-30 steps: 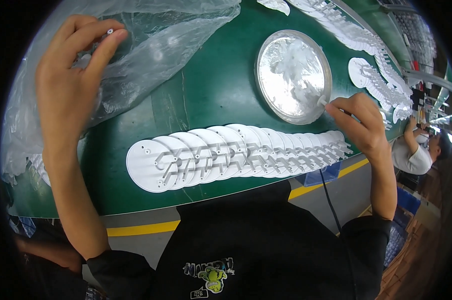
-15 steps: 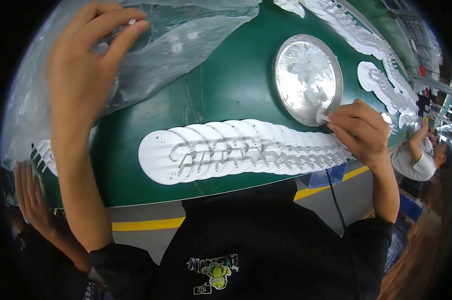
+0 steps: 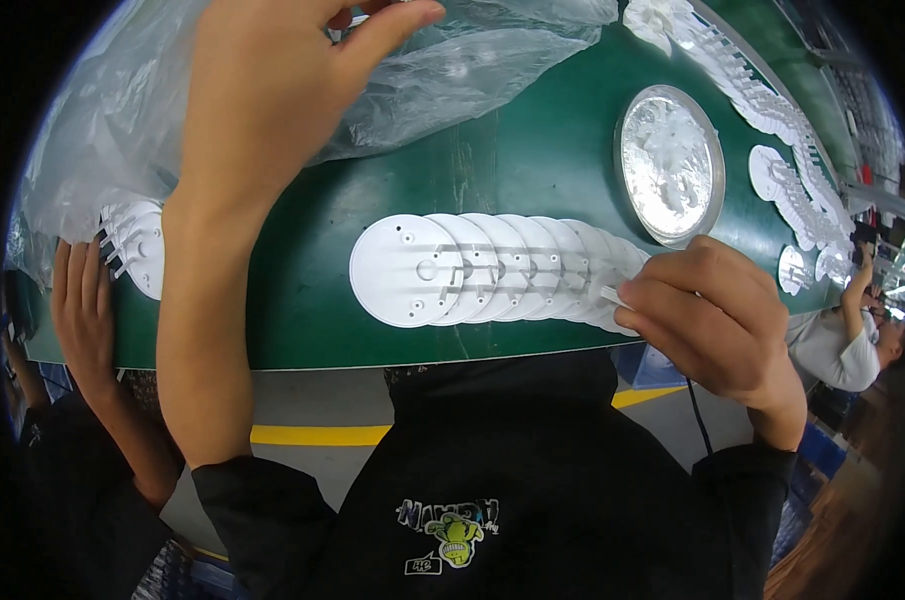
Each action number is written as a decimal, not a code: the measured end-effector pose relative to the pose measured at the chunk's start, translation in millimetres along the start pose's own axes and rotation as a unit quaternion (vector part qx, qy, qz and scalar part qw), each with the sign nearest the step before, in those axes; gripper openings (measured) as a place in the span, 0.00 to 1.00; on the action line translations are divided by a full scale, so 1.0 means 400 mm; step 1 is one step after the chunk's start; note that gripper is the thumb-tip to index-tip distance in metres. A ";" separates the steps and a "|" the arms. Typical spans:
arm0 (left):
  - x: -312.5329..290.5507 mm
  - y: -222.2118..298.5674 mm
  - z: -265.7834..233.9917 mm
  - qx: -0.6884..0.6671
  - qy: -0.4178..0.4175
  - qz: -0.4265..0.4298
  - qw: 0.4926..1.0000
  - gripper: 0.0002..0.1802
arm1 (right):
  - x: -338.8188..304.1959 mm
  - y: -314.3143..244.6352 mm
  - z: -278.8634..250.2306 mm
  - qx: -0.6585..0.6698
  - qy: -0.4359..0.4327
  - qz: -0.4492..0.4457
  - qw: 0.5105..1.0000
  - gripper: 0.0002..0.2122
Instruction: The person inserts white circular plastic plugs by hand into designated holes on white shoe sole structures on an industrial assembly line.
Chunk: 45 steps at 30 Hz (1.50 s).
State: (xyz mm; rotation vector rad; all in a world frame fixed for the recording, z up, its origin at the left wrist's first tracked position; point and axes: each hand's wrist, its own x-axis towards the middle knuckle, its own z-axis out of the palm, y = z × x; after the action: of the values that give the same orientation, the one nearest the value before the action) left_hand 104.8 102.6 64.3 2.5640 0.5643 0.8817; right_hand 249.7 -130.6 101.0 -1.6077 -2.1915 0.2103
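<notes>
My left hand point(image 3: 292, 75) is raised at the top edge, partly cut off, with thumb and finger pinched on a small white toothed part; the part barely shows now. My right hand point(image 3: 717, 325) pinches a small white plastic piece point(image 3: 609, 295) above the right end of a row of overlapping white round-ended plates point(image 3: 402, 270). These plates have molded ribs, posts and small holes. Just beyond my right hand stands a round metal dish point(image 3: 717, 190) with whitish, translucent grease-like stuff point(image 3: 672, 165) in it.
A clear plastic bag point(image 3: 472, 80) covers the far left of the green table point(image 3: 302, 320). More white plates point(image 3: 142, 245) lie by a co-worker's hand point(image 3: 82, 310) at left. White part rows point(image 3: 742, 85) run along the far right. Another person point(image 3: 837, 350) is farther right.
My left hand has moved up and right, partly out of view. My right hand has brought its piece from the dish's near rim to over the plates. The view has shifted.
</notes>
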 end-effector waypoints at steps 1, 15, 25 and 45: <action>-0.002 -0.003 0.004 -0.001 0.001 0.001 1.000 0.05 | 0.004 -0.002 0.000 -0.002 -0.001 0.001 1.000 0.13; -0.072 0.155 0.094 -0.744 -0.028 -0.110 0.659 0.11 | 0.072 0.078 -0.085 0.049 0.066 0.041 0.996 0.32; 0.035 0.148 0.083 -0.448 -0.051 0.074 0.890 0.09 | -0.004 0.149 -0.142 0.320 0.251 0.223 0.886 0.26; 0.009 -0.100 0.049 0.195 -0.062 -0.005 0.979 0.15 | -0.188 0.193 -0.138 -0.097 -0.133 0.150 0.975 0.14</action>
State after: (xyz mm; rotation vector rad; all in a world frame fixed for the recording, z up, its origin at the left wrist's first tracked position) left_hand 110.2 134.2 33.3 2.9369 0.7764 0.6516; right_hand 358.7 -183.0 105.4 -2.1299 -2.2065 0.3232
